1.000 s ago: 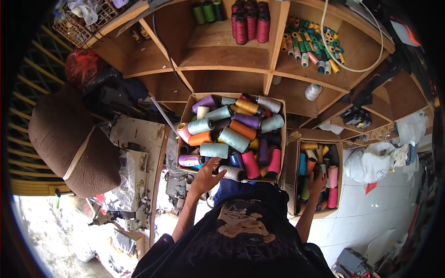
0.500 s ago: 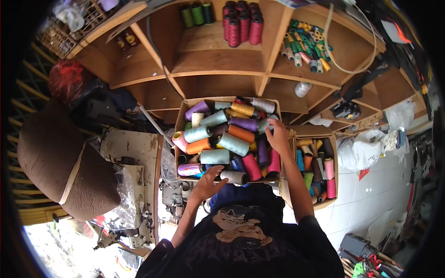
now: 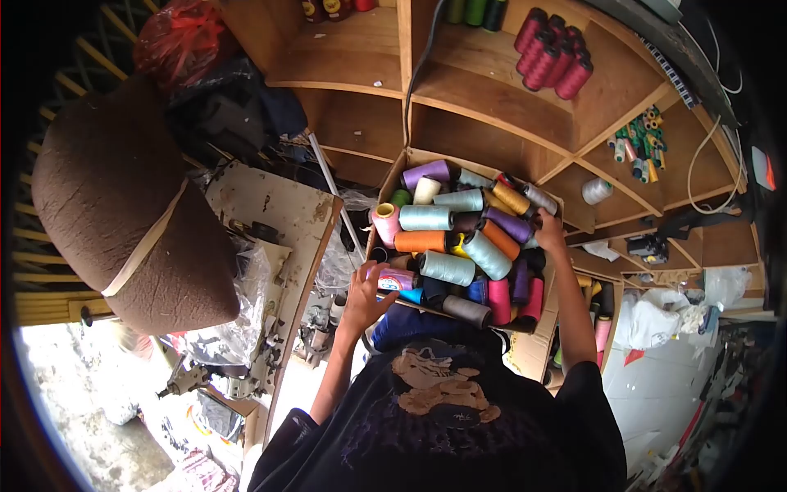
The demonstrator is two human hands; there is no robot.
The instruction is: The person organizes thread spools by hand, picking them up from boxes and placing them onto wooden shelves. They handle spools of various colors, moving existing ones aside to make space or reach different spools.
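A cardboard box (image 3: pixel 392 176) full of thread spools stands in front of my body. My left hand (image 3: pixel 366 299) grips its near left corner, thumb apart from the fingers, beside a purple spool with a printed label (image 3: pixel 396 280). On the far right side, my right hand (image 3: pixel 549 231) has its fingers bent over the rim, close to a grey spool (image 3: pixel 540 198); the fingertips are partly hidden. Among the spools lie a light blue cone (image 3: pixel 487 255), an orange one (image 3: pixel 420 241), a pink one (image 3: pixel 498 302) and a grey one (image 3: pixel 466 311) at the front edge.
Wooden shelves (image 3: pixel 492 123) rise behind the box, holding dark red spools (image 3: pixel 553 57) and small spools (image 3: pixel 639 148). A second box of spools (image 3: pixel 602 328) is partly behind my right arm. Left are a worn sewing-machine table (image 3: pixel 270 197) and a big brown bundle (image 3: pixel 131 213).
The view has turned left, tilting the shelves. My left hand has moved to the box's left corner. My right hand has gone from above the spools to the right rim.
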